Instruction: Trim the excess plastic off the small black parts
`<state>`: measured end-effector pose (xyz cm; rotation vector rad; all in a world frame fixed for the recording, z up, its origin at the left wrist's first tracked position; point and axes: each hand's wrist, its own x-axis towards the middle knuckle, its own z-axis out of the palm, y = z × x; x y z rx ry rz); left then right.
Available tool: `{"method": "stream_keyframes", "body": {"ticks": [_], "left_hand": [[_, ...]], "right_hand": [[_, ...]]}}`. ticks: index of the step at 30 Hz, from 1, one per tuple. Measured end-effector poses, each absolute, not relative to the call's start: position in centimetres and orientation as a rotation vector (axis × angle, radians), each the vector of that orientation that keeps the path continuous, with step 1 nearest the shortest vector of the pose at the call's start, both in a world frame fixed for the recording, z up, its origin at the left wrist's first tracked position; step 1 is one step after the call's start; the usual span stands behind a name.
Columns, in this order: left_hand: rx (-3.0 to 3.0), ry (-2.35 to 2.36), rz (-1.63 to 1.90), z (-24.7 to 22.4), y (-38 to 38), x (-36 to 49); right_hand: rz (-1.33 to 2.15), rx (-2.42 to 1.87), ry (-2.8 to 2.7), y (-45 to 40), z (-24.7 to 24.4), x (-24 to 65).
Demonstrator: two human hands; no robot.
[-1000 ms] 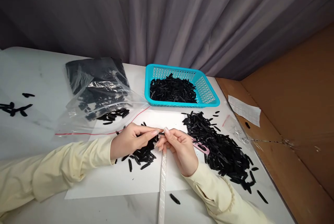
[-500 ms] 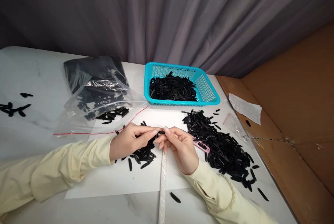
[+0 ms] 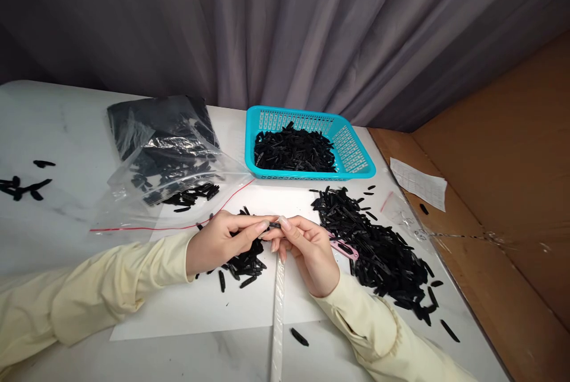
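My left hand [image 3: 227,240] and my right hand [image 3: 312,248] meet above a white sheet of paper [image 3: 178,305]. Between them, thumbs and fingertips pinch the two ends of a small, slender black piece [image 3: 274,225]; its exact kind is hard to make out. Below and behind my left hand lies a small pile of similar black pieces [image 3: 244,263]. Just right of my right hand spreads a larger pile [image 3: 378,245], with a pink slotted tool [image 3: 345,248] partly buried under it. A white wrapped rod [image 3: 278,316] runs from the bottom edge up to beneath my right fingers.
A blue basket [image 3: 312,175] holding many black pieces stands at the back. To its left lies a clear zip bag [image 3: 133,204] with a red seal line and black pieces inside. Loose pieces [image 3: 27,187] lie far left. A paper slip [image 3: 418,185] rests on cardboard at right.
The black piece has turned slightly between my fingertips, showing a lighter grey surface. Both hands stay in nearly the same place.
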<state>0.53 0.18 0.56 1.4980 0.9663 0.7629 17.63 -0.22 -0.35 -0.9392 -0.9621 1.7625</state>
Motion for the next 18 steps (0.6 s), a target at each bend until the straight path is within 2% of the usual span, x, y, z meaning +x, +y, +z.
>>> {"method": "stream_keyframes", "body": {"ticks": [18], "left_hand": [[1.535,0.99,0.76,0.51,0.06,0.49]], "right_hand": [[1.761,-0.939,-0.957,-0.12,-0.26,17.73]]}}
